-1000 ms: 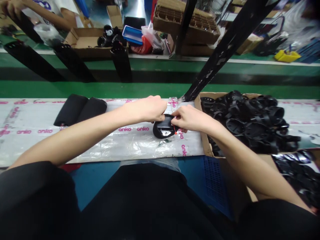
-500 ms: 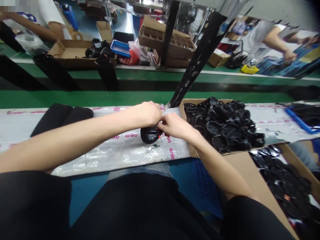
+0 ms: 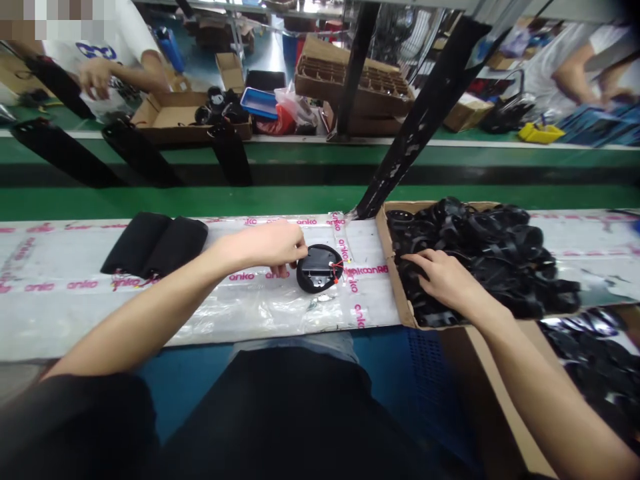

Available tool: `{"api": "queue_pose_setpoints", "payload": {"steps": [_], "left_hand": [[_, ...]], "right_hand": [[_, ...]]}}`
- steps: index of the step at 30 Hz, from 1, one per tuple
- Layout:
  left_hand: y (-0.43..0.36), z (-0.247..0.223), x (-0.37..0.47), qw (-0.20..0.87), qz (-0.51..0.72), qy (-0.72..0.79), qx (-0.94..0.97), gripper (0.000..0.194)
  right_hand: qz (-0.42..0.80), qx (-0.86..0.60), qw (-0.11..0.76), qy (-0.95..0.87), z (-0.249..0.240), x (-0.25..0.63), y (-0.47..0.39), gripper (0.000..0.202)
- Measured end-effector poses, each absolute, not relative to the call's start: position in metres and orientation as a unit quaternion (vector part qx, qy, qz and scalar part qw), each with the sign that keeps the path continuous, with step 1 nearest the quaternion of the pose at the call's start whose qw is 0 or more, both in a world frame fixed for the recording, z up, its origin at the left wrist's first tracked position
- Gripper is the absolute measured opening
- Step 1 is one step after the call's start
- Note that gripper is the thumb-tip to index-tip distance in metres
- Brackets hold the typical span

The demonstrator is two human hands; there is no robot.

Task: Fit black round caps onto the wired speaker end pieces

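A black oval headphone ear cup [image 3: 318, 261] with a padded rim lies flat on the plastic-covered bench, its inner side up. Thin red and white wires come out at its right side. My left hand [image 3: 274, 245] is at its left rim, thumb and forefinger pinched together at the edge. Over the left part of an open cardboard box, my right hand [image 3: 445, 277] reaches down with fingers apart, its fingertips at the black plastic headphone parts [image 3: 500, 257] heaped inside. Nothing shows in that hand.
Two black padded pieces [image 3: 155, 243] lie on the bench to the left. A slanted black post [image 3: 420, 127] rises behind. Below right, another box holds glossy dark parts [image 3: 600, 360]. Across the green line [image 3: 300, 200], co-workers' hands work among boxes and a yellow tray [image 3: 541, 133].
My right hand has left the ear cup and moved right, to the box of parts. My left hand has drawn back to the cup's left rim, uncovering it. The view has shifted slightly.
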State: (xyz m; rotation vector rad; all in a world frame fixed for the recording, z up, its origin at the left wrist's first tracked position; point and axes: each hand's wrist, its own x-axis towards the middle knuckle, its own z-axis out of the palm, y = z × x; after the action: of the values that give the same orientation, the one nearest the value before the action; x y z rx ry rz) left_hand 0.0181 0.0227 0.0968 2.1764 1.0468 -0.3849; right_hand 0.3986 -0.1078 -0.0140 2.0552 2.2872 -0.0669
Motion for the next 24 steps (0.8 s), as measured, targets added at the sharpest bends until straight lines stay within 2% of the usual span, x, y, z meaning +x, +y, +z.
{"api": "queue_pose_setpoints", "payload": {"steps": [4, 9, 12, 16, 19, 21, 22, 24], "left_hand": [[0.02, 0.103, 0.039, 0.225, -0.176, 0.398, 0.872, 0.029], [0.019, 0.109, 0.05, 0.231, -0.203, 0.409, 0.859, 0.036], [0.017, 0.111, 0.04, 0.238, -0.174, 0.411, 0.863, 0.04], [-0.003, 0.1, 0.013, 0.201, -0.06, 0.432, 0.877, 0.033], [-0.031, 0.072, -0.004, 0.226, 0.063, 0.464, 0.854, 0.053], [-0.05, 0.044, -0.008, 0.238, 0.161, 0.466, 0.837, 0.067], [-0.059, 0.028, -0.008, 0.235, 0.215, 0.466, 0.825, 0.072], [-0.072, -0.001, -0.003, 0.221, 0.315, 0.446, 0.808, 0.073]], "right_hand": [[0.025, 0.676, 0.036, 0.736, -0.011, 0.396, -0.112, 0.038], [0.026, 0.718, 0.017, 0.695, 0.015, 0.396, -0.117, 0.028], [0.007, 0.777, -0.012, 0.629, 0.029, 0.397, -0.119, 0.022], [0.002, 0.846, -0.12, 0.519, 0.033, 0.393, -0.121, 0.026], [-0.063, 0.823, -0.295, 0.482, 0.022, 0.379, -0.127, 0.029], [-0.143, 0.771, -0.382, 0.488, 0.007, 0.362, -0.131, 0.036], [-0.181, 0.749, -0.391, 0.504, -0.002, 0.352, -0.133, 0.041], [-0.225, 0.724, -0.344, 0.555, -0.024, 0.331, -0.132, 0.045]]}}
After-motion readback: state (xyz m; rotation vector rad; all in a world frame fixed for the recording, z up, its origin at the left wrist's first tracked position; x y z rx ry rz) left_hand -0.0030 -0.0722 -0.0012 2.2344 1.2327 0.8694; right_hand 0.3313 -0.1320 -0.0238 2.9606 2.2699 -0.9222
